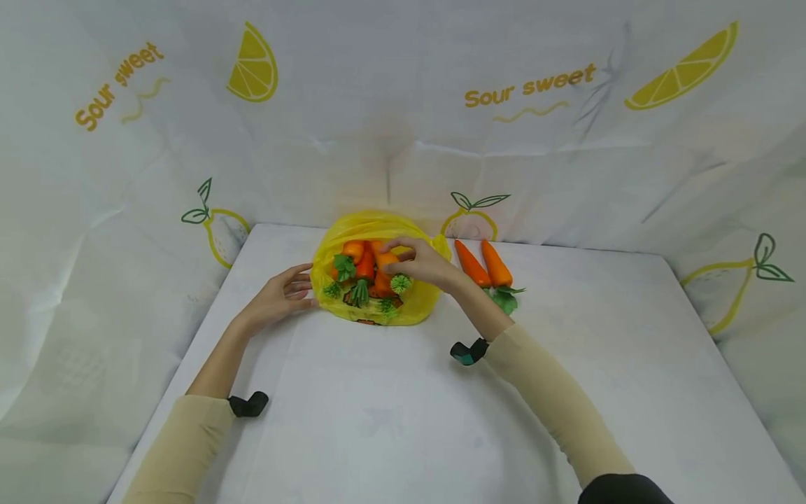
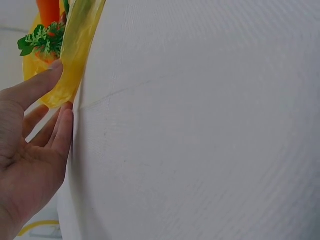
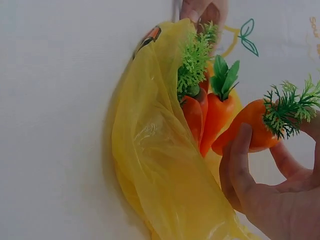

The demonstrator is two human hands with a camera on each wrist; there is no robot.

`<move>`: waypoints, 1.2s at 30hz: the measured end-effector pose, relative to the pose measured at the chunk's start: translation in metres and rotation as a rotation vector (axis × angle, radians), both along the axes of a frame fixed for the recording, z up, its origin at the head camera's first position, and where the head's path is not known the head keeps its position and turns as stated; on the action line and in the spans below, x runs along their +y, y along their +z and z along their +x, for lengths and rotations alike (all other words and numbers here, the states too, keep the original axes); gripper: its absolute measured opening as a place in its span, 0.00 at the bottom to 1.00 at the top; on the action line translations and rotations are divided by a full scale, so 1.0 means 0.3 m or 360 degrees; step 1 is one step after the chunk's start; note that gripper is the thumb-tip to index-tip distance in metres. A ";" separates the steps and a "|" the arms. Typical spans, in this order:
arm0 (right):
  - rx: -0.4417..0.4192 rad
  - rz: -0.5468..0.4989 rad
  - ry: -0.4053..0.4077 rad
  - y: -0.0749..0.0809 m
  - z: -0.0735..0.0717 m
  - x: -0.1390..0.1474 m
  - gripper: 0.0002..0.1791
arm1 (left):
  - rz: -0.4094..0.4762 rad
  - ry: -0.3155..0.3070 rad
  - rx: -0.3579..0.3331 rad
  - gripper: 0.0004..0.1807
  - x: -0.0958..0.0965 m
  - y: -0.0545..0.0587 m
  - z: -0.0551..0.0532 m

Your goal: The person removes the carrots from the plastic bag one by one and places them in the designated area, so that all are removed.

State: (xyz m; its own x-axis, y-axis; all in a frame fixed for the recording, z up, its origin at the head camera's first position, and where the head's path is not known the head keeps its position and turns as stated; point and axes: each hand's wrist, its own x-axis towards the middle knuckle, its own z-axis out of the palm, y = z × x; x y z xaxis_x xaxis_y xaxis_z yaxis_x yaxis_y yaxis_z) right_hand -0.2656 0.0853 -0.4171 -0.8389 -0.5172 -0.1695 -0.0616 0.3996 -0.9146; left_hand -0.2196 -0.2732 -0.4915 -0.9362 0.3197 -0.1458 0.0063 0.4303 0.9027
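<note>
A yellow plastic bag (image 1: 423, 305) lies at the table's back, its mouth facing the near side, with several orange carrots (image 3: 216, 120) with green tops inside. My left hand (image 1: 283, 297) is at the bag's left edge; in the left wrist view its thumb and fingers pinch the yellow rim (image 2: 77, 57). Over the bag's mouth, my right hand (image 1: 425, 264) grips a short, plump carrot (image 3: 250, 125) with feathery greens between thumb and fingers. In the right wrist view this carrot is beside the others at the opening. The bag's deeper contents are hidden.
Two long carrots, a left one (image 1: 471, 264) and a right one (image 1: 496, 264), lie right of the bag, their leafy tops (image 1: 504, 301) toward the near side. A white cloth with lemon prints (image 1: 378, 105) rises behind the white table (image 1: 378, 413).
</note>
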 end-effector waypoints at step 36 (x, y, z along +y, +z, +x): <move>0.0193 -0.0085 -0.0097 0.173 0.182 0.431 0.21 | -0.0035 0.0025 0.0038 0.49 0.015 -0.002 0.018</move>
State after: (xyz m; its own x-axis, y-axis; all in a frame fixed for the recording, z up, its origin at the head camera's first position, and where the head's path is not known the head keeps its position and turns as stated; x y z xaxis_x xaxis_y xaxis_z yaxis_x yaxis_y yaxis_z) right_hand -0.2111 0.2145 -0.3653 -0.8816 -0.4704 -0.0387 -0.1500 0.3569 -0.9220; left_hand -0.2143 -0.2687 -0.4922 -0.9445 0.3016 -0.1301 0.0208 0.4504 0.8926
